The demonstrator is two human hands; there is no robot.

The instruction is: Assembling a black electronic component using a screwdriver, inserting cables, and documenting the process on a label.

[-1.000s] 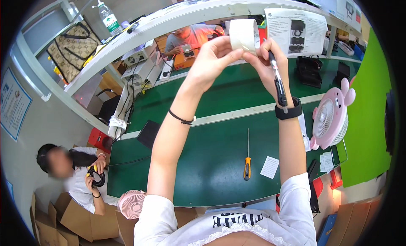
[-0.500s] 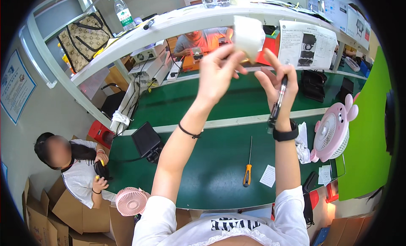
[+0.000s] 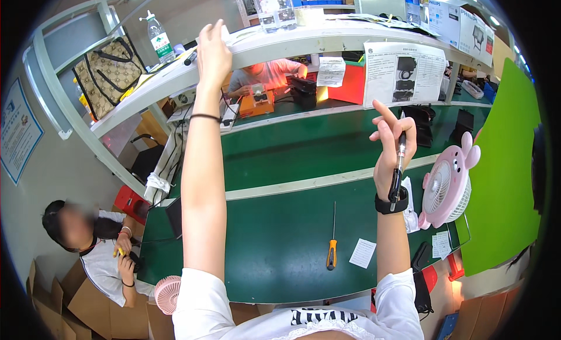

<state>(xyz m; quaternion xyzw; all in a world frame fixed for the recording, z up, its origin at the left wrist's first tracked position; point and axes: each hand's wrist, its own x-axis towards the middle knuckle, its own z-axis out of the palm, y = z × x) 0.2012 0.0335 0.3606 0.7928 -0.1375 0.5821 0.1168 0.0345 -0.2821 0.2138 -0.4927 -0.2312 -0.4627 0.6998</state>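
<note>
My left hand (image 3: 214, 56) is raised to the edge of the white shelf (image 3: 327, 31), its fingers bent. A small white piece (image 3: 225, 34) shows at the fingertips; its kind is unclear. My right hand (image 3: 392, 147) holds a black and clear pen (image 3: 398, 165) between its fingers, over the green bench, with the forefinger raised. A small printed sheet (image 3: 331, 72) hangs from the shelf edge, with a larger instruction sheet (image 3: 404, 75) beside it. On the bench lies an orange-handled screwdriver (image 3: 332, 253) next to a paper slip (image 3: 363, 253).
A pink rabbit-shaped fan (image 3: 447, 185) stands at the right of the bench. A water bottle (image 3: 158, 39) and a patterned bag (image 3: 109, 77) sit on the left of the shelf. One co-worker (image 3: 96, 246) is at the left, another (image 3: 266, 74) beyond the shelf.
My left hand has moved up and left, away from the blurred white paper both hands were near. That paper now hangs flat. My right hand has drawn down, still holding the pen.
</note>
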